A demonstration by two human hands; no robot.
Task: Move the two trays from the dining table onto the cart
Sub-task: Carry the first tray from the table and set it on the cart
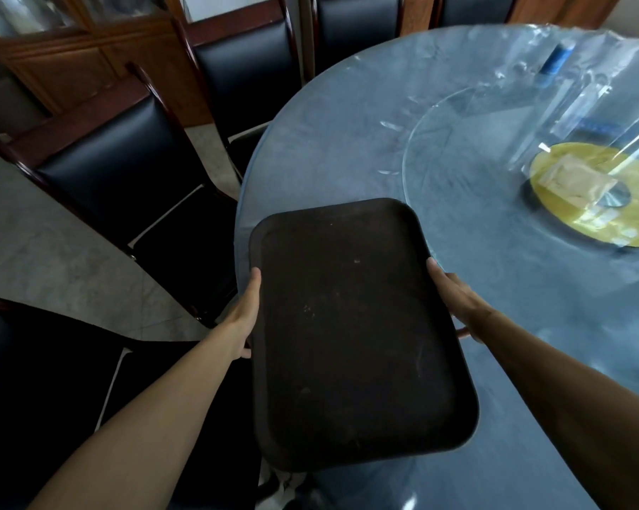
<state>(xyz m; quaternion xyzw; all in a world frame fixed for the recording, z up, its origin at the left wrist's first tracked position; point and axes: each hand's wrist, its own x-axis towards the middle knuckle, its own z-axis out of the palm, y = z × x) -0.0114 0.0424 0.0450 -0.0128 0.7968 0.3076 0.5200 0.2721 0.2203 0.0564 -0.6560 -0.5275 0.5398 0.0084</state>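
A dark brown rectangular tray (pixel 351 333) is held in front of me over the near left edge of the round dining table (pixel 347 141). My left hand (pixel 245 318) grips its left long edge, thumb along the rim. Gripping the right long edge is my right hand (pixel 457 303), fingers tucked under. The tray is empty and tilts slightly. I cannot tell whether a second tray lies beneath it. No cart is in view.
The table has a plastic cover and a glass turntable (pixel 494 149) with a yellow disc (pixel 597 193) at its centre. Black-cushioned wooden chairs (pixel 126 167) ring the table's left side. A wooden cabinet (pixel 71 57) stands at the back left.
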